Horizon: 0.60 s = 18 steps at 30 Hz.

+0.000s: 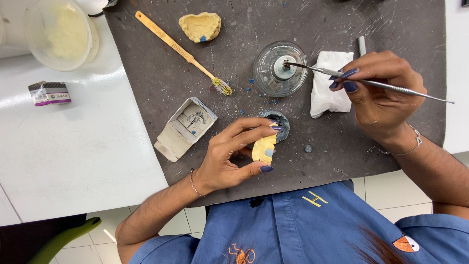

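Hands at a dental cast and glass burner

Left hand (225,155) pinches a yellow cast (264,148); right hand (378,93) grips a metal tool (386,85) (tip at the burner (280,68)).

A wooden toothbrush (181,51), a second yellow cast (200,26), a plastic tub (61,34) and an open cardboard box (185,128).

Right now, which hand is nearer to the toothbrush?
Left. The left hand, holding a yellow tooth cast, sits just below the toothbrush bristles. The right hand, holding a metal tool, is far off to the right.
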Each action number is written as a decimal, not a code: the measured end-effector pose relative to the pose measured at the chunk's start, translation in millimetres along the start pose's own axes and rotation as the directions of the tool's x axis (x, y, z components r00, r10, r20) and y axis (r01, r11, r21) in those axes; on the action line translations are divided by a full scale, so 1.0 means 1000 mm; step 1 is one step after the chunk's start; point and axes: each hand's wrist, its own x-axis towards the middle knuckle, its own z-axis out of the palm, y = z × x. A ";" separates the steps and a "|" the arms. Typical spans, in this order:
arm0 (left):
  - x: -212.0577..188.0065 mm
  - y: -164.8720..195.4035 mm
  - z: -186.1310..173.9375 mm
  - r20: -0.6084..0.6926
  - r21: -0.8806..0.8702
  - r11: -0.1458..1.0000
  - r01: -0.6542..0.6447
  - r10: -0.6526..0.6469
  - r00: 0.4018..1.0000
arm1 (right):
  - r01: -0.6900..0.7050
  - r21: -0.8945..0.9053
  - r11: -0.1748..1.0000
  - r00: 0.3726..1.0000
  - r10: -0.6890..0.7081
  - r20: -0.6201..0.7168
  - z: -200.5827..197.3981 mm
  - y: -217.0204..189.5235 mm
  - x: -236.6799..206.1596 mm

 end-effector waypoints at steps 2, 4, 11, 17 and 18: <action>0.001 -0.001 0.001 -0.022 0.027 1.000 -0.016 0.016 1.000 | -0.024 0.064 0.998 0.999 0.025 -0.022 -0.001 0.000 0.002; 0.001 -0.003 0.002 -0.038 0.028 0.999 -0.024 0.025 0.999 | -0.053 0.240 0.969 0.995 0.071 -0.070 -0.004 -0.001 0.003; 0.002 -0.008 0.001 -0.077 -0.025 1.000 0.015 -0.017 0.997 | -0.577 0.308 0.756 0.817 0.538 0.209 -0.010 -0.011 -0.009; 0.004 -0.009 0.003 -0.057 0.060 0.998 -0.009 0.013 0.998 | -0.685 0.222 0.694 0.728 0.667 0.161 -0.001 -0.006 -0.012; 0.005 -0.008 0.003 -0.052 0.084 0.996 -0.007 0.011 0.999 | -0.687 0.232 0.689 0.726 0.669 0.162 0.000 -0.005 -0.011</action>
